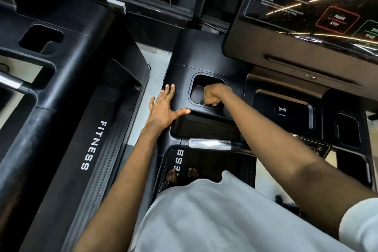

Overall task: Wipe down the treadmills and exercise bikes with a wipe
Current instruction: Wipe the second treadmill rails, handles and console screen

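You are standing on a big black treadmill and looking down at its front part. Another black treadmill is sitting just beside it on your left, with the word FITNESS running along its side. A shiny dark screen is leaning over the top right, showing PAUSE STOP in a red box. Your grey shirt is filling the bottom of the view.

A deep square pocket is sitting in the left part of the front, near the screen. Your left hand is lying flat on the black top just left of that pocket, with the fingers straight and close together and the thumb spread out toward the pocket. Your right hand is reaching down inside the pocket, with its fingers curled tight into a fist.

A short silver bar is shining below your hands. Your bare feet are showing far down on the belt. The wipe is only a tiny pale bit peeking out under your right fingers, low in the pocket; the rest is hidden in your fist.
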`<state>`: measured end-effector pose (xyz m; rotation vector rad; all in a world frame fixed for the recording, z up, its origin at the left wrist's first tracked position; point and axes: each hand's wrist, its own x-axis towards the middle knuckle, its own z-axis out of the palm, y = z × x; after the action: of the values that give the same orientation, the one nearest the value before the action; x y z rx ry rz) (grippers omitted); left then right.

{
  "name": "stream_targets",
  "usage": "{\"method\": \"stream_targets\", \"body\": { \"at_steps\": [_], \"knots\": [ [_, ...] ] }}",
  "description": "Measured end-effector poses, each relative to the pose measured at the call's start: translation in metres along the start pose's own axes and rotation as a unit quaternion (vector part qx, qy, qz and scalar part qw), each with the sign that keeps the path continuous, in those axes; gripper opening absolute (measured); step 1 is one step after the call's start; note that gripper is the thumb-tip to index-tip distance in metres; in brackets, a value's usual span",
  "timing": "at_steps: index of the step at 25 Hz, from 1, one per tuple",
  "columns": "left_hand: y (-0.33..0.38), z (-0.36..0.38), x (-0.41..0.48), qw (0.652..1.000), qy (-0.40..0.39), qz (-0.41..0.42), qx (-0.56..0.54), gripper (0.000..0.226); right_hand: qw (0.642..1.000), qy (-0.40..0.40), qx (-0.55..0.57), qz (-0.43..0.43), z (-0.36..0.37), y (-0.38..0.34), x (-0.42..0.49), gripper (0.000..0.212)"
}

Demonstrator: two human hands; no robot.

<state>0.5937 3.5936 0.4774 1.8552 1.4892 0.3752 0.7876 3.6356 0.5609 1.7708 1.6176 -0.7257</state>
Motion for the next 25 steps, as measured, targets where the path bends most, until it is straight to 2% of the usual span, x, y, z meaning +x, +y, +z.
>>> {"method": "stream_targets", "body": {
  "at_steps": [2,4,8,12,15,17,20,23,25],
  "knots": [
    [0.001,0.000,0.001,1.000,0.003,0.002,0.005,0.107,0.991,0.010,0.134,-0.021,0.001,0.004,-0.002,0.014],
    [0.001,0.003,0.001,0.999,0.020,0.036,0.009,0.096,0.970,0.077,0.225,-0.051,0.008,0.005,-0.010,0.013],
    [0.004,0.014,0.000,0.987,0.029,0.153,0.050,0.063,0.939,0.275,0.196,-0.060,0.050,0.015,-0.041,0.011],
    [0.009,0.017,0.002,0.978,0.033,0.194,0.073,0.057,0.909,0.360,0.192,-0.083,0.080,0.036,-0.057,0.019],
    [0.018,0.029,-0.001,0.967,0.052,0.227,0.100,0.049,0.898,0.385,0.192,-0.096,0.093,0.044,-0.065,0.029],
    [0.028,0.039,-0.003,0.966,0.061,0.224,0.110,0.046,0.896,0.393,0.197,-0.055,0.095,0.062,-0.070,0.032],
    [0.037,0.051,-0.004,0.968,0.070,0.216,0.108,0.043,0.892,0.408,0.196,-0.006,0.095,0.092,-0.073,0.022],
    [0.047,0.057,-0.006,0.967,0.052,0.228,0.096,0.047,0.898,0.390,0.201,-0.033,0.100,0.088,-0.078,0.013],
    [0.059,0.061,-0.006,0.969,0.024,0.228,0.096,0.053,0.887,0.399,0.227,-0.053,0.098,0.087,-0.075,0.013]
  ]
}}
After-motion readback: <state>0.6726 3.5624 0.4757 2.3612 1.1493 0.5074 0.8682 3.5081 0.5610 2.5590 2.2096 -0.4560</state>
